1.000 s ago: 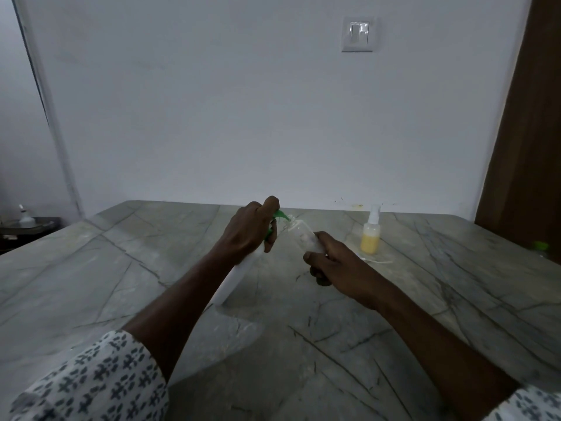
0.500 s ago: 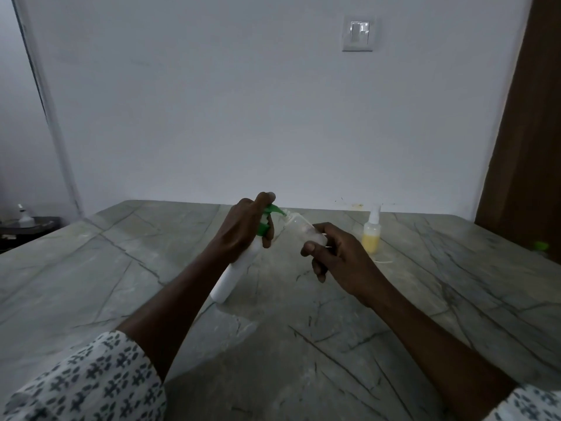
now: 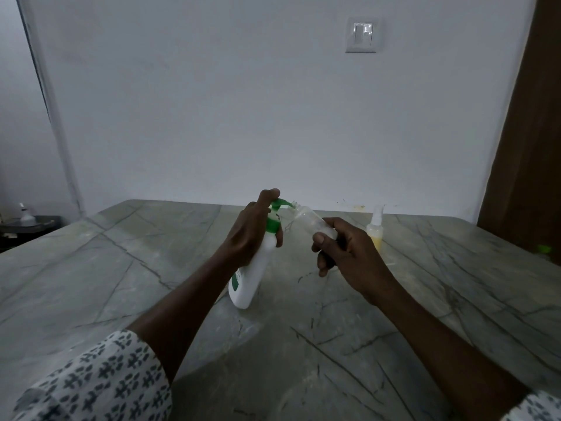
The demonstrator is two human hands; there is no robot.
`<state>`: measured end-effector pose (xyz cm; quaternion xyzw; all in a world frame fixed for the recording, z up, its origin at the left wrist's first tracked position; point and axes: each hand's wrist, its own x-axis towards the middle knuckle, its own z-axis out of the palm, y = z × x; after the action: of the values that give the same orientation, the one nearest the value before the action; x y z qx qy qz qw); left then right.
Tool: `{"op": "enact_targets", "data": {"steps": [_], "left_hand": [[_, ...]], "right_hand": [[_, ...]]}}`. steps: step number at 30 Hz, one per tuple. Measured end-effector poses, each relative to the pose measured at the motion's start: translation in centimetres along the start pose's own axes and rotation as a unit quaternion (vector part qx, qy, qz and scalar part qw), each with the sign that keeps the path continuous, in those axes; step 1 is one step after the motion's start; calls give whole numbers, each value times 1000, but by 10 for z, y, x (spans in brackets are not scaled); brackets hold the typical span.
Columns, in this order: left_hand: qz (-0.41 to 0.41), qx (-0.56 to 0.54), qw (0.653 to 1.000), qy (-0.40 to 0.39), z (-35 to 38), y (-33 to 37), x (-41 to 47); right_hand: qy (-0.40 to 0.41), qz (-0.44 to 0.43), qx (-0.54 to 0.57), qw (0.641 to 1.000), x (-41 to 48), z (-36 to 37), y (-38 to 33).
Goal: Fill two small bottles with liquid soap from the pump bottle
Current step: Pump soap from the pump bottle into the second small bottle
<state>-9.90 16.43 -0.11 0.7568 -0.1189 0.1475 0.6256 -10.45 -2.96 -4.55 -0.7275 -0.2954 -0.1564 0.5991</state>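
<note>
While my left hand (image 3: 249,235) wraps round the neck of the pump bottle (image 3: 253,278), its forefinger (image 3: 268,194) lies across the top of the green pump head (image 3: 280,204) and the thumb curls round the front of the white body. The pump bottle leans, its top tipped away from me and to the right, with its base on the table (image 3: 121,268).

Just right of the pump bottle's spout, my right hand (image 3: 349,253) grips the clear bottle (image 3: 308,218), fingers and thumb clenched round its lower half. I hold it slanted, with its open mouth up at the tip of the spout; I cannot tell whether the two touch. I also cannot tell how much soap is inside it.

Further right of the pump bottle, past my right hand, the yellow bottle (image 3: 375,235) stands upright on the table, with a white top on and yellow liquid in its lower part.

High above and to the right of the pump bottle, a switch (image 3: 362,34) sits on the wall (image 3: 243,101). Far to the left of the pump bottle, off the table, is a dark tray (image 3: 30,223). On my side of the pump bottle, my patterned sleeve (image 3: 100,381) fills the lower left corner.
</note>
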Motion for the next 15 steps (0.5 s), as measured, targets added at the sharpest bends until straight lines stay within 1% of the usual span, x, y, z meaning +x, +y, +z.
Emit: {"op": "enact_targets", "data": {"steps": [5, 8, 13, 15], "left_hand": [[-3, -13, 1000, 8, 0, 1, -1], [7, -3, 1000, 12, -1, 0, -1], [30, -12, 999, -9, -1, 1, -5], [26, 12, 999, -19, 0, 2, -5]], "right_hand": [[-3, -6, -9, 1000, 0, 0, 0], [-1, -3, -4, 1000, 0, 0, 1], [-15, 1, -5, 1000, 0, -2, 4], [-13, -2, -14, 1000, 0, -3, 6]]}}
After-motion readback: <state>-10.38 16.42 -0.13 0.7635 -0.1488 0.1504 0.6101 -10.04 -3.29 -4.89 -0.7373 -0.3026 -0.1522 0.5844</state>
